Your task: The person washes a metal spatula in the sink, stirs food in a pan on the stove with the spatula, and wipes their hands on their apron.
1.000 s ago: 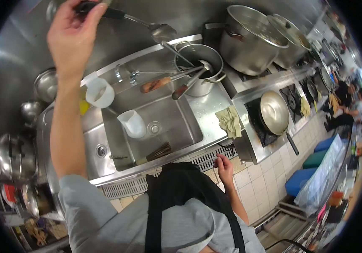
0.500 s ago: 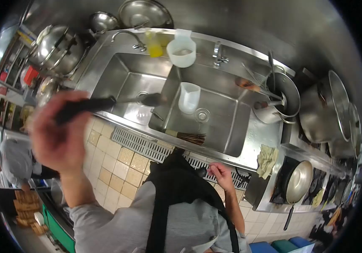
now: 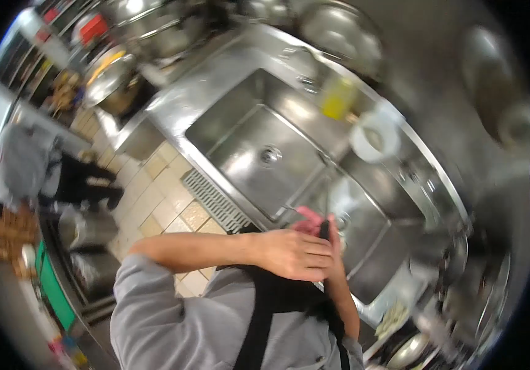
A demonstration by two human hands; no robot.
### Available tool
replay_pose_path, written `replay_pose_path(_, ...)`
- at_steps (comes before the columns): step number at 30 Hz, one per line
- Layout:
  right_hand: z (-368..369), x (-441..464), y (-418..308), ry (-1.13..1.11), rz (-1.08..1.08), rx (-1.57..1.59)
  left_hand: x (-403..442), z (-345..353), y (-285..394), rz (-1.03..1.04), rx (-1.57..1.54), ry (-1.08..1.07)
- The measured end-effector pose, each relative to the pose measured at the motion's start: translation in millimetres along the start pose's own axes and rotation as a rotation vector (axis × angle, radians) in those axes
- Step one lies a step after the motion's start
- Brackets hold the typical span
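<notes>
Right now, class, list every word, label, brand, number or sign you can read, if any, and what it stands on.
None can be read.
Yellow container: too blurred to show any text.
Red item at upper left: too small and blurred to tell.
Black handle: no lettering visible.

Steel dbl sink unit (image 3: pixel 200 86) — yellow container (image 3: pixel 337 103) + white jug (image 3: pixel 373 139) on back ledge, pale cloth (image 3: pixel 393 319) at R end.
</notes>
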State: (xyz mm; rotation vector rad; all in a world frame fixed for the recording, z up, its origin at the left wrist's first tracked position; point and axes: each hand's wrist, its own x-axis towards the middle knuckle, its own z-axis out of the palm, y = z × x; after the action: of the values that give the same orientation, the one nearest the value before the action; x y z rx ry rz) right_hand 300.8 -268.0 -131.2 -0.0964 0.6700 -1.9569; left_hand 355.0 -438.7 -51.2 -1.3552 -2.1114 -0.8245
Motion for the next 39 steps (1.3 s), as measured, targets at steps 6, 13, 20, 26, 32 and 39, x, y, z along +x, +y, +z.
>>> replay_pose_path(6,-4.5,102.1,-10.8,0.525,0.011,-0.195,-71.9,-21.7,-93.9,0.037,-0.196,-0.059)
replay_pose_path(13,-54.4,119.4,-16.1,0.562,0.238,-0.469,-127.5,-57.6,-239.5,-0.716,-0.128,0.249)
replay_pose_path(20,-65.3,93.1,-19.5,0.587,0.311,-0.869,-160.1,-15.0,-453.5,-1.226,0.032,0.621)
replay_pose_path(26,-43.6,91.3,-23.6,0.714,0.223,-0.651,-122.8,24.4,-545.6,-1.262,-0.073,0.508)
replay_pose_path(32,-18.2,107.3,-35.7,0.757,0.168,-0.572,-114.4,46.6,-578.8,-1.332,0.154,0.369)
replay_pose_path(39,-5.2,154.5,-41.8,0.677,0.126,-0.718,-112.8,23.0,-582.5,-1.838,-0.747,0.312)
